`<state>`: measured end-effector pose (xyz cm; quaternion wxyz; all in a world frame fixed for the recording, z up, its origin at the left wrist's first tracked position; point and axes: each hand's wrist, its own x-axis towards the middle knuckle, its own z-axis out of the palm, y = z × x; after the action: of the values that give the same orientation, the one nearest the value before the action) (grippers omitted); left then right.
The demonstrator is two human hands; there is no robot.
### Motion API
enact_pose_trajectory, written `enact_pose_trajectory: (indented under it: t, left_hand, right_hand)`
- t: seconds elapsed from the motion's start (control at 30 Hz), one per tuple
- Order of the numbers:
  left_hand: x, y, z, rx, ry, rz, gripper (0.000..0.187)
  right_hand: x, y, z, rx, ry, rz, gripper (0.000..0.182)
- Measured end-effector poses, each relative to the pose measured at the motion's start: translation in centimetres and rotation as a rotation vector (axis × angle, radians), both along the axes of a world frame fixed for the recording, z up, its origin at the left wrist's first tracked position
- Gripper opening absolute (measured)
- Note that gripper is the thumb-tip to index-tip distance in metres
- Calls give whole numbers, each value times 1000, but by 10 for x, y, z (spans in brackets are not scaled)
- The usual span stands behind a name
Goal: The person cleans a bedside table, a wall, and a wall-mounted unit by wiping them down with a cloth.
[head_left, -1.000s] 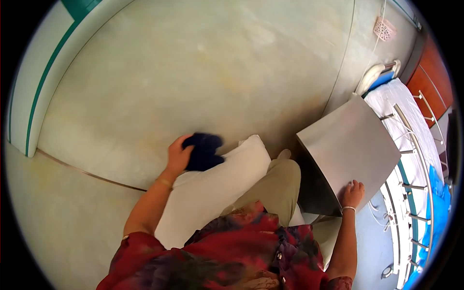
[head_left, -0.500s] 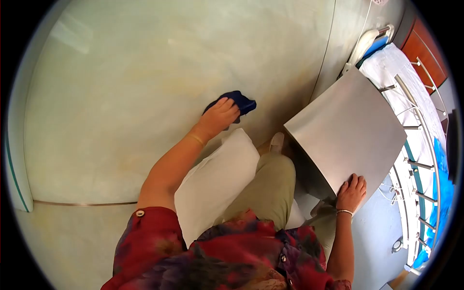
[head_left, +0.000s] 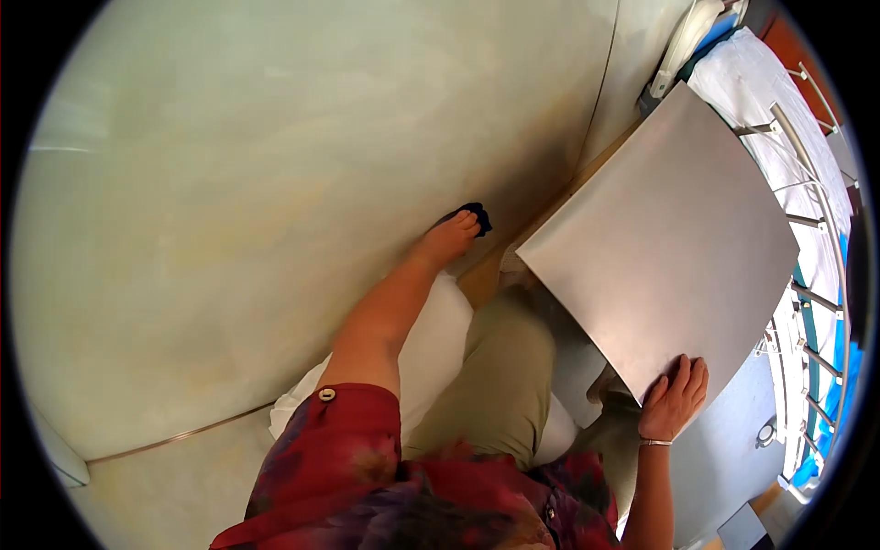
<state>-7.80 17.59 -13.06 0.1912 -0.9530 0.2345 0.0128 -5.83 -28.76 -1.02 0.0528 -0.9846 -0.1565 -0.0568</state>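
My left hand [head_left: 451, 236] is closed over a dark blue cloth [head_left: 482, 216] and presses it low on the pale greenish wall [head_left: 257, 183]. Part of the cloth is hidden under the palm and fingers. My right hand [head_left: 675, 396] lies on the near edge of a bedside cabinet's bare metal top [head_left: 678, 247], its fingers stretched out over the surface and nothing held in them.
A hospital bed [head_left: 753, 87] with metal side rails [head_left: 830, 220] runs along the right, close to the cabinet. Something white [head_left: 440, 321] stands between my legs and the wall. A strip [head_left: 183, 435] crosses the wall at lower left.
My left hand has moved the cloth down and to the right along the wall, towards the floor. The view has shifted; my right hand stays on the cabinet's edge.
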Motion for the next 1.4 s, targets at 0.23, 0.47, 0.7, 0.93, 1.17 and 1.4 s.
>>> enact_pose_trajectory:
  t: [0.23,0.47,0.7,0.93,1.17,1.4]
  left_hand:
    - [9,-6,-83,-86,361,243,16]
    - [-5,-9,-87,-564,847,945,25]
    - [15,-56,-20,-873,344,891,22]
    - [7,-116,-17,-709,363,1146,23]
    - [-1,-118,-4,-728,424,1135,29]
    - [-6,-93,19,-604,429,1086,31]
  right_hand:
    - [1,1,2,23,-23,45,42]
    - [0,1,3,9,-40,55,43]
    - [-1,1,0,9,-59,64,43]
    - [0,0,-4,10,-80,61,42]
    - [-3,0,-1,-4,-53,51,42]
    - [-3,-4,-5,-5,-85,49,43]
